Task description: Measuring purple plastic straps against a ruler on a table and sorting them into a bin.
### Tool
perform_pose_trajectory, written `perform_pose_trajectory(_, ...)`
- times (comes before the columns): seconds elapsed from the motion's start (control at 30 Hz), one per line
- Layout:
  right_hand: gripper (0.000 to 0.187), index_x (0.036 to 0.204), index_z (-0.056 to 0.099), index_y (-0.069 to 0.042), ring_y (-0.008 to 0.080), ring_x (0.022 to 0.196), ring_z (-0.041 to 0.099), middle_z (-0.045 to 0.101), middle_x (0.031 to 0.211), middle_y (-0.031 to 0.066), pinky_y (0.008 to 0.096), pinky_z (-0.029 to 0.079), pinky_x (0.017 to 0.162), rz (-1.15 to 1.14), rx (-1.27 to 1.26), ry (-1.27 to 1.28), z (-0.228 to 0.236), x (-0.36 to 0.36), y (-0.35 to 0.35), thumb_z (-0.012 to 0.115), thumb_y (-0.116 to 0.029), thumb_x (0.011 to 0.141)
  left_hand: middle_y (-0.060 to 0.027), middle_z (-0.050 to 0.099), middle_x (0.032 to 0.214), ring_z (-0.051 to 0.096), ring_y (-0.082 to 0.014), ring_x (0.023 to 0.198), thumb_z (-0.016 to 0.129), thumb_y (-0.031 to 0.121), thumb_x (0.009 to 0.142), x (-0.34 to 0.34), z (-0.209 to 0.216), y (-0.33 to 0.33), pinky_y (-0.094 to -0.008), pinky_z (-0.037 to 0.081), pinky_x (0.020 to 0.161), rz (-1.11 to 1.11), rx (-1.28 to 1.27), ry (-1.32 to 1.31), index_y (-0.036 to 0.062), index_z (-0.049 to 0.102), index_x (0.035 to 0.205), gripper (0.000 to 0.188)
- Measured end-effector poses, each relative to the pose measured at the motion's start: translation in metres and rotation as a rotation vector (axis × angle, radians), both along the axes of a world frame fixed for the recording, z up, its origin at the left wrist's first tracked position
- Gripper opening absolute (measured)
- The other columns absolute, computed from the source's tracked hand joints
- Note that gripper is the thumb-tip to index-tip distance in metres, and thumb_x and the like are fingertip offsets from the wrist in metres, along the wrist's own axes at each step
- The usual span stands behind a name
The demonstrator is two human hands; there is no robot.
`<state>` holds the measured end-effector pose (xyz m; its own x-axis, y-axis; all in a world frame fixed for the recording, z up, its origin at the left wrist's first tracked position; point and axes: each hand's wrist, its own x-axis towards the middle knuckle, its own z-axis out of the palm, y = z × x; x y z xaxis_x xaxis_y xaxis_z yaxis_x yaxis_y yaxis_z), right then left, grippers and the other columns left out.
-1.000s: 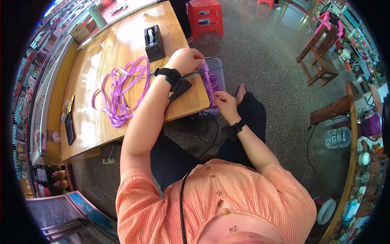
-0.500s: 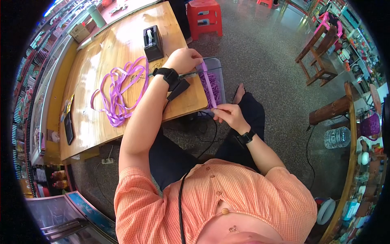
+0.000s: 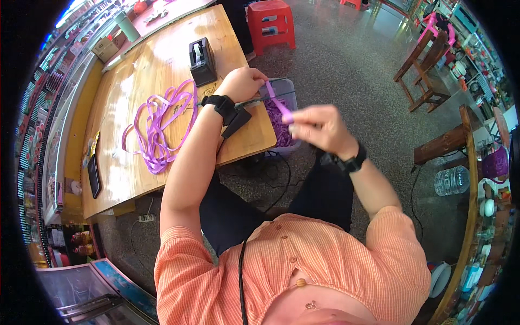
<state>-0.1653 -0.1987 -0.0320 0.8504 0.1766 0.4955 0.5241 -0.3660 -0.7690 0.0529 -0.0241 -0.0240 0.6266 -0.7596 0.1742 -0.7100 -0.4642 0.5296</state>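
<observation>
A short length of purple ribbon [image 3: 276, 101] is stretched between my hands, past the table's right edge. My left hand [image 3: 244, 85] pinches its far end by that edge. My right hand [image 3: 320, 127], somewhat blurred, is closed on the near end. Thin dark rods [image 3: 257, 101] stick out from the table beside the ribbon; whether it touches them I cannot tell. Below stands a clear plastic bin [image 3: 292, 97] holding many small purple pieces [image 3: 281, 130]. Loose loops of purple ribbon [image 3: 157, 127] lie on the table, left of my left forearm. A black angular piece [image 3: 236, 124] sits by my left wrist.
On the wooden table [image 3: 127, 173] stand a black tape dispenser [image 3: 202, 67] and, at the left edge, a dark phone-like slab [image 3: 94, 176]. A red stool [image 3: 271, 27] is beyond the table. To the right are a wooden chair [image 3: 428, 76] and a clear water jug [image 3: 452, 180].
My right hand has risen and moved away to the right, still pinching the ribbon's near end. My left hand has stayed nearly in place, shifting slightly left in the picture.
</observation>
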Motion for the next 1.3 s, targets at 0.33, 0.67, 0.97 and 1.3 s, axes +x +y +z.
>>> perform_pose_trajectory(0.33, 0.041, 0.124, 0.071, -0.004, 0.0101, 0.092, 0.066, 0.074, 0.107, 0.0074, 0.0245, 0.050, 0.077, -0.106, 0.292, 0.336, 0.026, 0.152, -0.018, 0.079, -0.017, 0.086, 0.0007, 0.068, 0.084, 0.050, -0.0047, 0.057, 0.060, 0.014, 0.098, 0.015, 0.000, 0.004, -0.0229, 0.038, 0.049, 0.197, -0.337, 0.427, 0.0015, 0.073, 0.107, 0.020)
perform_pose_trajectory(0.67, 0.044, 0.123, 0.068, 0.002, 0.0120, 0.087, 0.069, 0.076, 0.099, 0.0099, 0.0267, 0.052, 0.081, -0.155, 0.317, 0.384, -0.025, 0.185, -0.021, 0.078, -0.011, 0.082, -0.0043, 0.072, 0.085, 0.057, -0.0092, 0.062, 0.061, 0.014, 0.096, 0.010, 0.011, 0.009, -0.0274, 0.047, 0.058, 0.207, -0.511, 0.505, 0.0013, 0.076, 0.106, 0.022)
perform_pose_trajectory(0.97, 0.042, 0.120, 0.071, -0.003, 0.0099, 0.083, 0.063, 0.073, 0.096, 0.0028, 0.0265, 0.049, 0.076, -0.197, 0.303, 0.552, -0.025, 0.180, -0.023, 0.077, -0.015, 0.081, -0.0066, 0.072, 0.080, 0.066, -0.0131, 0.070, 0.073, 0.025, 0.090, 0.001, 0.006, 0.003, -0.0299, 0.053, 0.067, 0.101, -0.303, 0.073, 0.0008, 0.077, 0.101, 0.027)
perform_pose_trajectory(1.3, 0.033, 0.126, 0.065, -0.013, 0.0113, 0.096, 0.063, 0.070, 0.107, -0.0022, 0.0318, 0.048, 0.081, 0.006, 0.680, 1.072, -0.044, 0.170, -0.045, 0.065, -0.025, 0.095, -0.0198, 0.073, 0.086, 0.072, -0.0329, 0.079, 0.065, 0.026, 0.093, 0.006, -0.006, -0.002, -0.0401, 0.056, 0.077, -0.033, -0.020, -0.094, 0.0015, 0.076, 0.102, 0.028)
